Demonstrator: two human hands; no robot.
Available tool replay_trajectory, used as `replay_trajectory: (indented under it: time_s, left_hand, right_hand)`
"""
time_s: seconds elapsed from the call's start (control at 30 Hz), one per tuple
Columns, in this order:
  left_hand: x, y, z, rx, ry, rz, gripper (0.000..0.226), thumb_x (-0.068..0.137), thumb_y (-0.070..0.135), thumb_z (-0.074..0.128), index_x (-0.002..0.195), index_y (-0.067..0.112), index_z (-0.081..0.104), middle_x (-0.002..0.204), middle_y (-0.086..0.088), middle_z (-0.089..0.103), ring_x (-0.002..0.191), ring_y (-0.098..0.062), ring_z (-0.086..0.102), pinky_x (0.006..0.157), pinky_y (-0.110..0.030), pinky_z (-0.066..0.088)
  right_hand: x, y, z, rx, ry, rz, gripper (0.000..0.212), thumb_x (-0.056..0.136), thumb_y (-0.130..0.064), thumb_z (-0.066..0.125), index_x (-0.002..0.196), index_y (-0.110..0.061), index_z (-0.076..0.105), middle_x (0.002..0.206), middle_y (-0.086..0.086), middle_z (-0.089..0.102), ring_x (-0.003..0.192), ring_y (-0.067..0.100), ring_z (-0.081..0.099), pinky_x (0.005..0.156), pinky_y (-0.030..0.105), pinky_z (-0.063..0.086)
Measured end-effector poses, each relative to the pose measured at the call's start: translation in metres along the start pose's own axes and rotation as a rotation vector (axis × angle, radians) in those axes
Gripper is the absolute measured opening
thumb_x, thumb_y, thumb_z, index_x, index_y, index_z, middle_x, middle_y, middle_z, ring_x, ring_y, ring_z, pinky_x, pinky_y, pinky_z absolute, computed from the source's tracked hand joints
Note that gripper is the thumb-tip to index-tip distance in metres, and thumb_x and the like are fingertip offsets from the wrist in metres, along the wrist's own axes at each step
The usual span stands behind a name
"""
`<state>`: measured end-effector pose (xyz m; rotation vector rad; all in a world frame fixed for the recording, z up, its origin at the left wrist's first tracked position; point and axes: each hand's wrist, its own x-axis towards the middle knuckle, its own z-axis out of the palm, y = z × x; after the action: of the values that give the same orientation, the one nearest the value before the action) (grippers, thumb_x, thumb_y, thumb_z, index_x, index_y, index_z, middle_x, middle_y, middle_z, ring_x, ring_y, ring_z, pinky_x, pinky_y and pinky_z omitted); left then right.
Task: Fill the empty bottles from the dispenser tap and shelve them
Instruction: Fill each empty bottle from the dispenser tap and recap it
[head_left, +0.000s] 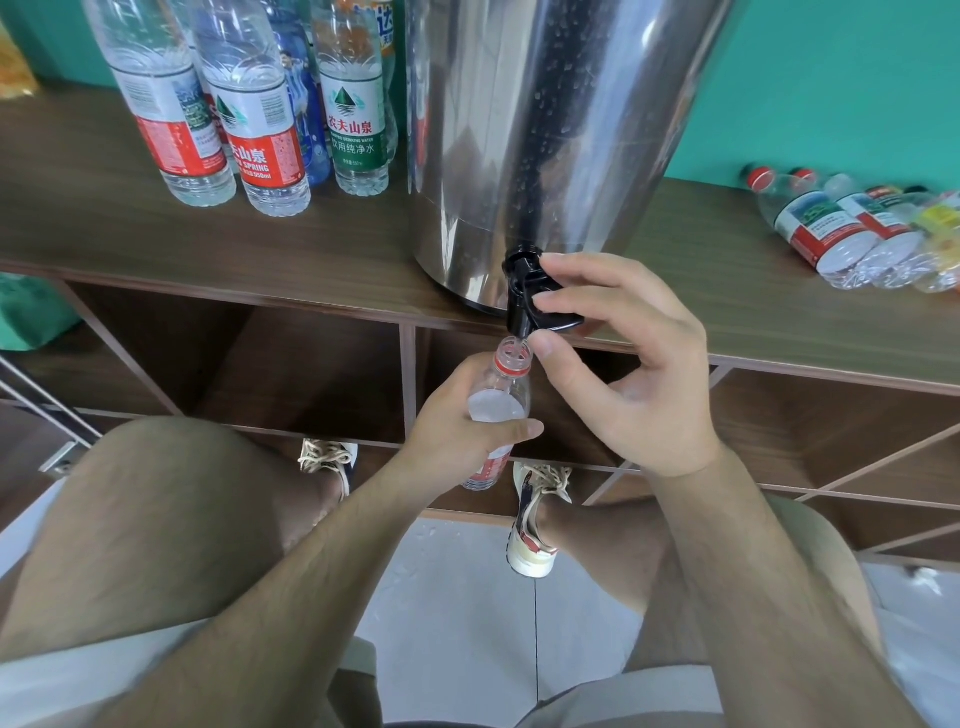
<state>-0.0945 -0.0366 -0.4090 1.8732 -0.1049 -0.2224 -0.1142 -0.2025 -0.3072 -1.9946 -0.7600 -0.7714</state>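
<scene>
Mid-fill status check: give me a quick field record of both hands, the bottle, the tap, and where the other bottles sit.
left hand: grips the bottle by its body, mouth just under the spout
right hand: pinches the black tap of the steel dispenser
bottle state: uncapped, roughly upright, fill level unclear
water flow: cannot tell
standing bottles: upright on the shelf top, left of the dispenser
lying bottles: on their sides, right of the dispenser
</scene>
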Motion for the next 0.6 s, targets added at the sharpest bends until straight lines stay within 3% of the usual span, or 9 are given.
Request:
replay_trajectory:
  time_s: [0.13, 0.27, 0.47, 0.6]
  left_hand:
    - [-0.0001, -0.0017, -0.0009, -0.028, -0.005, 0.001, 0.069, 0.080, 0.037, 0.088, 0.131, 0.048, 0.042, 0.118, 0.025, 0.057, 0.109, -0.005, 0.059, 0.083, -0.015, 0.047]
    - [-0.0010, -0.0016, -0.0011, -0.041, -0.010, 0.005, 0.067, 0.081, 0.036, 0.088, 0.126, 0.052, 0.041, 0.116, 0.025, 0.056, 0.108, -0.004, 0.058, 0.077, -0.012, 0.043]
    - [-0.0004, -0.0020, -0.0009, -0.043, -0.013, 0.016, 0.069, 0.081, 0.037, 0.087, 0.132, 0.048, 0.042, 0.122, 0.021, 0.057, 0.113, -0.008, 0.058, 0.083, -0.016, 0.046]
    - [0.0000, -0.0015, -0.0002, -0.033, -0.013, 0.009, 0.069, 0.081, 0.037, 0.087, 0.132, 0.048, 0.041, 0.126, 0.019, 0.056, 0.116, -0.012, 0.057, 0.096, -0.028, 0.049]
  right_hand:
    - [-0.0002, 0.0016, -0.0005, 0.008, -0.013, -0.001, 0.021, 0.100, -0.009, 0.062, 0.111, 0.003, 0.075, 0.130, 0.017, 0.067, 0.122, 0.025, 0.066, 0.090, 0.031, 0.055]
    - [-0.0005, 0.0063, -0.0009, 0.050, -0.018, 0.005, 0.035, 0.103, -0.005, 0.042, 0.112, 0.007, 0.073, 0.131, 0.021, 0.066, 0.125, 0.030, 0.064, 0.105, 0.041, 0.049]
    - [-0.0001, 0.0071, -0.0006, 0.054, -0.017, -0.001, 0.037, 0.103, -0.007, 0.040, 0.111, 0.008, 0.073, 0.131, 0.022, 0.066, 0.125, 0.030, 0.064, 0.105, 0.041, 0.049]
    - [-0.0003, 0.0080, -0.0011, 0.055, -0.021, -0.006, 0.037, 0.102, -0.006, 0.040, 0.111, 0.008, 0.073, 0.131, 0.022, 0.066, 0.126, 0.029, 0.064, 0.105, 0.040, 0.048]
